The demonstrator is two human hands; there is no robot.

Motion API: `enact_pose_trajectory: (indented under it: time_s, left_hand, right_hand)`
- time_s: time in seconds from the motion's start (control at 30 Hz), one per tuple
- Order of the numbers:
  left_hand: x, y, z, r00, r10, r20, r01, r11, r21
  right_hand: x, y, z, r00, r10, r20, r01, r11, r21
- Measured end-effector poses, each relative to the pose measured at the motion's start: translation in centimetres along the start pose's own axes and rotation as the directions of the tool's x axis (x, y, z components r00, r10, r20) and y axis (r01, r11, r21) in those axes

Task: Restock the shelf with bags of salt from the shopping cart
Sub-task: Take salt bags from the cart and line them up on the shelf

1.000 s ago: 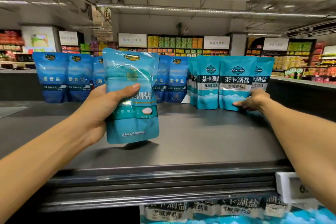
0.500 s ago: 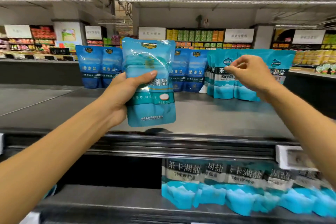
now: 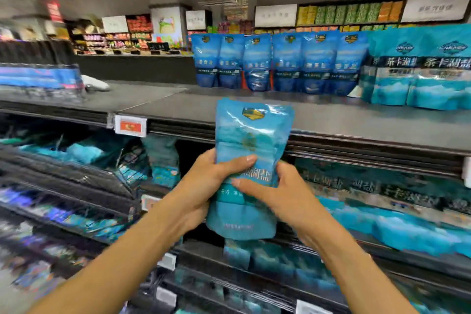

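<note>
Supermarket aisle all around, dark shelving stacked in tiers, and right in the middle of it the bag of salt [image 3: 248, 160] is up in both hands, upright, in front of the edge of the top shelf [image 3: 356, 122]. Left hand [image 3: 204, 186] wraps its left side, thumb pressed across the front; right hand [image 3: 277, 194] comes in from the other side, thumb across the label, fingers curled behind. Above and beyond the hands, a row of dark blue salt bags [image 3: 280, 61] stands at the back of that shelf, with teal salt bags [image 3: 418, 69] to the right of them. More teal bags sit below the hands. The risk, as I read it: glossy film, soft pouch. Set it down tilted and it flops forward, or nudges the standing row over.
</note>
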State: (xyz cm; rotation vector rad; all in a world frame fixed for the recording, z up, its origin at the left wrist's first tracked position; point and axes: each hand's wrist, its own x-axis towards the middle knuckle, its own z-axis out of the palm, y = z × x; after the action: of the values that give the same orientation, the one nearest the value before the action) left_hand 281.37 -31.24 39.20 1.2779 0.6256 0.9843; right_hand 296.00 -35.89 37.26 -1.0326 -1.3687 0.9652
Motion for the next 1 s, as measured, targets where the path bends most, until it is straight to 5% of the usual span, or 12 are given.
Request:
enact_pose_trajectory:
  time_s: [0.2, 0.37, 0.47, 0.53, 0.63, 0.8, 1.0]
  left_hand:
    - [-1.2, -6.3, -7.3, 0.988, -0.089, -0.128, 0.106, 0.986, 0.131]
    - [1.8, -9.0, -16.9, 0.882, 0.154, -0.446, 0.041, 0.917, 0.396]
    - [3.5, -9.5, -22.6, 0.797, 0.328, -0.508, 0.057, 0.796, 0.603]
    - [5.2, -9.7, -25.0, 0.797, 0.364, -0.483, 0.091, 0.717, 0.691]
    - [8.3, -9.8, -26.8, 0.832, 0.328, -0.448, 0.070, 0.738, 0.671]
    - [11.7, -10.5, -27.8, 0.878, 0.297, -0.375, -0.074, 0.858, 0.509]
    - [12.1, -10.5, -27.9, 0.852, 0.373, -0.366, -0.174, 0.863, 0.474]
  right_hand:
    - [0.5, 7.7, 4.9, 0.959, 0.283, 0.029, -0.284, 0.943, 0.173]
    - [5.0, 11.2, 7.5, 0.887, 0.453, -0.094, -0.421, 0.874, 0.240]
    - [9.2, 11.7, 8.0, 0.880, 0.404, -0.250, -0.363, 0.911, 0.196]
    - [12.3, 12.1, 8.6, 0.864, 0.364, -0.348, -0.330, 0.931, 0.155]
    - [16.1, 13.2, 9.4, 0.819, 0.243, -0.520, -0.268, 0.963, 0.027]
    - [19.8, 14.2, 11.8, 0.875, 0.089, -0.476, -0.286, 0.888, -0.360]
    - [20.5, 14.8, 14.5, 0.931, 0.069, -0.358, -0.247, 0.841, -0.481]
